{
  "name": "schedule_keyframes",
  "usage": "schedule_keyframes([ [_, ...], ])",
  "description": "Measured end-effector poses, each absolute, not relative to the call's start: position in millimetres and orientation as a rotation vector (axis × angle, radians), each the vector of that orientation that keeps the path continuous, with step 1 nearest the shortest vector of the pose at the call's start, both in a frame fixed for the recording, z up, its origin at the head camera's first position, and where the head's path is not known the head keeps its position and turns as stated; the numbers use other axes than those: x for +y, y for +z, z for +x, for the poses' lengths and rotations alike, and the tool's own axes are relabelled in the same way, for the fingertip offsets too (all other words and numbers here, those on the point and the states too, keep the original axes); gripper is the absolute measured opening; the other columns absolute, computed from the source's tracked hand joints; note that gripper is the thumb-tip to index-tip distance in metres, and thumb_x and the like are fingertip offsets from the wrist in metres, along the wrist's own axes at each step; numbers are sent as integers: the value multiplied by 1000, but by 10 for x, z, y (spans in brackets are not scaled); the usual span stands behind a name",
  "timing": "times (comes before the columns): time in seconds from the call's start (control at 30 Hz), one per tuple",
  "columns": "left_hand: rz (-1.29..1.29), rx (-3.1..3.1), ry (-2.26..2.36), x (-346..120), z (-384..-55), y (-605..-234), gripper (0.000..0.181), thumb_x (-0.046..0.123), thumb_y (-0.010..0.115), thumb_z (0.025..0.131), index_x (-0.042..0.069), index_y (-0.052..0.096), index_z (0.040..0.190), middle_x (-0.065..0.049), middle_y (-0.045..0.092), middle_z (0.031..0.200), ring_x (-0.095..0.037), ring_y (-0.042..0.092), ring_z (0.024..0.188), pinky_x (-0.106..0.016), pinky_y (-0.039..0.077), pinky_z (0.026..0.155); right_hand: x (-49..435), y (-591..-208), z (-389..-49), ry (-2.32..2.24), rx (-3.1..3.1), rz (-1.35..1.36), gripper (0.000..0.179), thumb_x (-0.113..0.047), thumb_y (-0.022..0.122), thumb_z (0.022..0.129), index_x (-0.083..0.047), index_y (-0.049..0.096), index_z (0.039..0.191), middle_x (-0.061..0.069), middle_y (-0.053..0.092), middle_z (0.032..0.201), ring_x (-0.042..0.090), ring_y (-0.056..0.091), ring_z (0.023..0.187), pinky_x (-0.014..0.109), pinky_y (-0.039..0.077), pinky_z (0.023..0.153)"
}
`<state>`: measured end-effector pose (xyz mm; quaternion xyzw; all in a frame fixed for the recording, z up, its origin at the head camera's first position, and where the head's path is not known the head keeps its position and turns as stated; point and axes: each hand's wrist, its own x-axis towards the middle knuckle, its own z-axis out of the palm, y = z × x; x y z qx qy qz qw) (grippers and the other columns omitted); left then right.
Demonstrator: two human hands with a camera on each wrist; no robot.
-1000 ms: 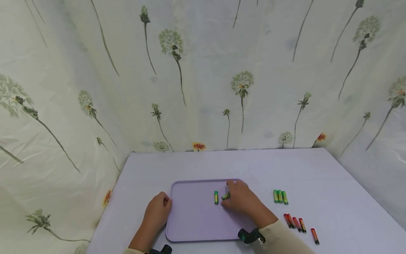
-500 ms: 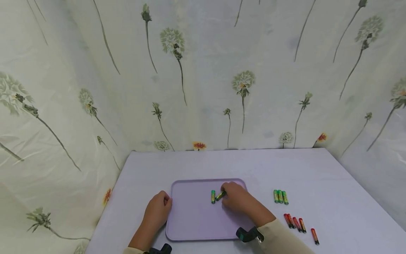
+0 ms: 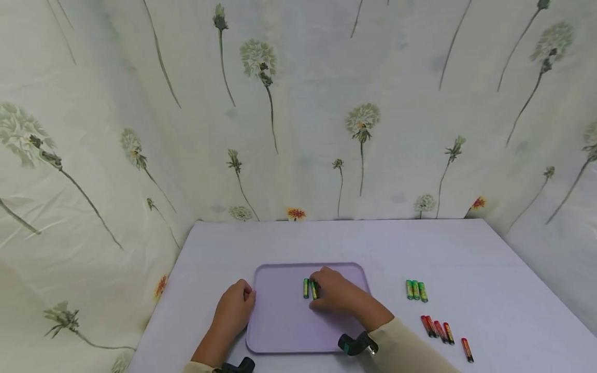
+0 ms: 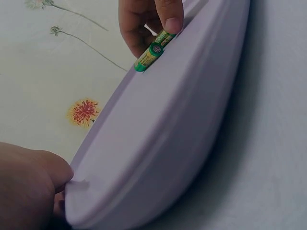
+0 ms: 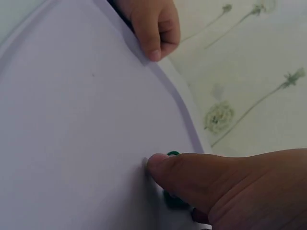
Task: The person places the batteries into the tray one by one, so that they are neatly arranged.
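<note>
Head view: the right hand (image 3: pixel 337 294) pinches a green battery (image 3: pixel 314 290) beside another battery (image 3: pixel 306 288). The left hand (image 3: pixel 235 306) grips the tray (image 3: pixel 280 324) by its edge.

Right hand (image 3: pixel 337 295), its green battery (image 3: pixel 314 290) and the neighbouring battery (image 3: pixel 306 288) farther left, the two batteries now nearly parallel.

five green batteries (image 3: pixel 416 290), five red batteries (image 3: pixel 449 333), one tray (image 3: pixel 280 324)

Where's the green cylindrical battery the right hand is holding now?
In the head view, the held battery is over the purple rectangular tray, immediately right of another green battery, in the right hand.
</note>
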<state>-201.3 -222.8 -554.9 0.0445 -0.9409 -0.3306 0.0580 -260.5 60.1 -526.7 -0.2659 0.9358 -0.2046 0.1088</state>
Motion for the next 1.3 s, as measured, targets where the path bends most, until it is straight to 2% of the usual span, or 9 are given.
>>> schedule_keyframes([
  [0.17,133,-2846,-996,-2226,-2014,-5558,12,19,67,100,9,62,95,1,58,81,-12,52,71,-32,44,66,485,-5284,-2602,-554,2755,-818,60,-32,86,87,-4,63,135,1,59,110,13,53,94,35,49,83],
  [0.37,135,-2847,-1005,-2228,-2015,-5580,13,19,67,100,9,62,95,1,58,80,-12,52,71,-32,44,65,355,-5265,-2577,-631,2718,-804,66,-24,83,90,-5,55,146,3,63,114,14,54,97,39,50,88],
  [0.6,164,-2856,-1005,-2239,-2007,-5605,13,19,67,100,10,62,94,1,58,80,-12,52,71,-32,44,65,182,-5248,-2558,-598,2713,-865,55,-22,85,88,-13,63,138,0,62,104,12,54,90,34,49,81],
  [0.9,171,-2861,-1010,-2247,-2025,-5613,14,21,67,101,10,61,94,0,57,80,-14,51,70,-31,43,64,-45,-5197,-2508,-550,2751,-812,56,-26,89,85,-8,66,132,-1,63,101,12,53,89,34,49,82],
  [1.13,181,-2872,-1014,-2245,-2047,-5595,14,21,66,101,11,60,95,0,57,80,-14,51,70,-31,43,63,-197,-5210,-2521,-554,2750,-789,47,-25,87,86,-14,70,129,-2,64,105,10,54,91,33,50,84],
  [1.3,167,-2865,-1016,-2259,-2043,-5579,14,21,66,101,11,60,94,1,56,80,-13,51,69,-30,43,62,-292,-5208,-2534,-558,2749,-792,44,-26,87,87,-14,71,126,-4,63,100,10,52,88,32,48,80],
])
